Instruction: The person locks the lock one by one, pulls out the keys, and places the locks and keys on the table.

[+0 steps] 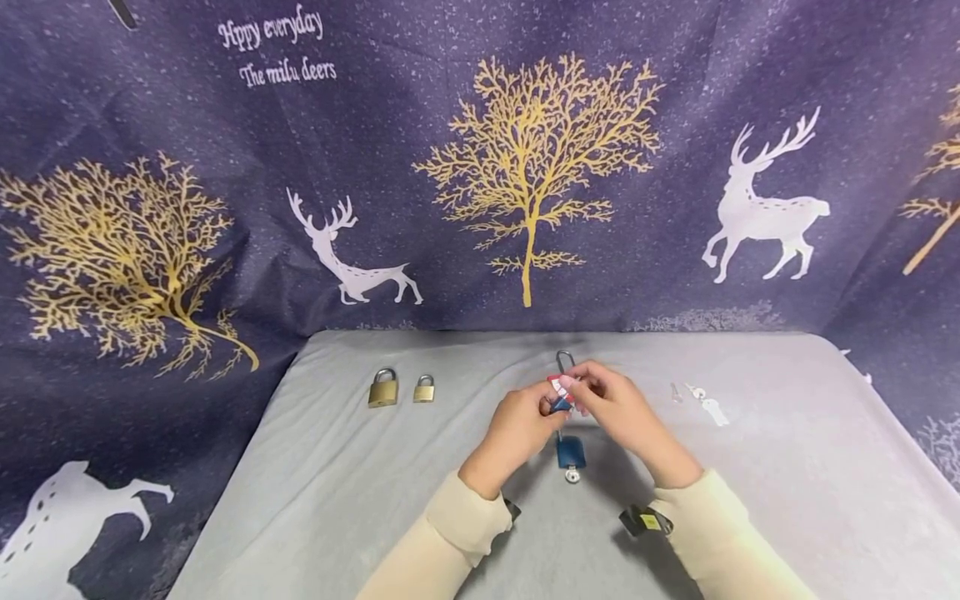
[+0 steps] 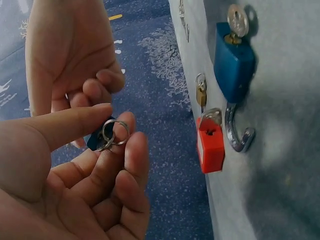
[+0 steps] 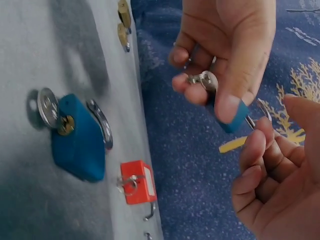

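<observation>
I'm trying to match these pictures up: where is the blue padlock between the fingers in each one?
Head: the held blue padlock, just right of centre, lower half.
Left wrist: left of centre, lower half.
Right wrist: right of centre, middle height.
Shared landmark: the lying blue padlock.

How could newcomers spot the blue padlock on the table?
On the grey table, look nearer the wearer than the left hand and right hand. There lies the blue padlock, key inserted. It's blue, unlike the red padlock, and unheld, unlike the other blue lock.
</observation>
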`<state>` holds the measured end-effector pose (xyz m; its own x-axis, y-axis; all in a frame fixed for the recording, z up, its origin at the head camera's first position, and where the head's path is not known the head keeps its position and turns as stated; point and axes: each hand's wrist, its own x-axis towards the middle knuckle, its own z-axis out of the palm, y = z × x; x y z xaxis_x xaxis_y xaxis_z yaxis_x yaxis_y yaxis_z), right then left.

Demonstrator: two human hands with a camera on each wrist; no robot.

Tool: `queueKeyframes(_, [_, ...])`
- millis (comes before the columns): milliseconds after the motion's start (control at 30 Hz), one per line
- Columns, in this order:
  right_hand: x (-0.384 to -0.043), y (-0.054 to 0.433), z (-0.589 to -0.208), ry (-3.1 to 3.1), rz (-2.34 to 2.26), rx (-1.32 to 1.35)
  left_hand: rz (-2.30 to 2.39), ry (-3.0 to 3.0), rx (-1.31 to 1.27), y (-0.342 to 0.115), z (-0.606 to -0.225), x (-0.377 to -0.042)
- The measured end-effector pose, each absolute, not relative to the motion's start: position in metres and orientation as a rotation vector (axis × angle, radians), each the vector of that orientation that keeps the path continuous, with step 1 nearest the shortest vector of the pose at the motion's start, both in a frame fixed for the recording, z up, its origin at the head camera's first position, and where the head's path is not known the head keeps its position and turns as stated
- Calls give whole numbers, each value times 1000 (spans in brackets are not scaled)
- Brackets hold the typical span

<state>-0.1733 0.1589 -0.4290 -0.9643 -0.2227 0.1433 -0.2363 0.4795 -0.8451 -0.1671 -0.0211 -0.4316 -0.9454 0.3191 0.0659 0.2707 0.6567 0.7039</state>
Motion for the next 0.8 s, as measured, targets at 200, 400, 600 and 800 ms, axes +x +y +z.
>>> queueKeyframes(200, [-172, 156, -433, -2623, 1539, 436, 1225, 2717, 494, -22, -434, -168])
queueKeyframes(400, [-171, 158, -432, -2613, 1508, 491, 1416, 2516, 444, -29, -433, -172])
queueKeyframes(600, [-169, 158, -426, -2541, 1552, 562, 1666, 2279, 460, -35, -435, -178])
queueKeyframes(800, [-169, 159, -427, -2422, 1661, 534, 1817, 2073, 446, -40, -431, -180])
